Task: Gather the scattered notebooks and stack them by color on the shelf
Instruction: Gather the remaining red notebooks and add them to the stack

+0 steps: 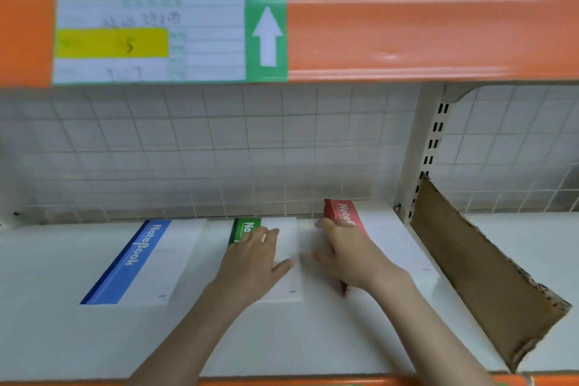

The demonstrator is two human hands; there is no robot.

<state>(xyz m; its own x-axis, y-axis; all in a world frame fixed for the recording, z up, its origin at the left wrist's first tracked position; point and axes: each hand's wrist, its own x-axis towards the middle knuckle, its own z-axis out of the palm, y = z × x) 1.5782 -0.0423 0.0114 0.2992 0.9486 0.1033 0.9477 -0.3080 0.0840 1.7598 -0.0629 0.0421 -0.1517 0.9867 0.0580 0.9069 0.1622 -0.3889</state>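
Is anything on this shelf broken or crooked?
Yes. The cardboard divider at the right has a ragged, torn top edge and leans. The blue notebook lies slanted, unlike the green notebook beside it.

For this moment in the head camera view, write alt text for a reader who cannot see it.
Two bare hands rest on notebooks lying on a white shelf: the left hand flat on the green notebook, the right hand at the left edge of the red notebook. A blue notebook lies apart to the left; a cardboard divider stands at right.
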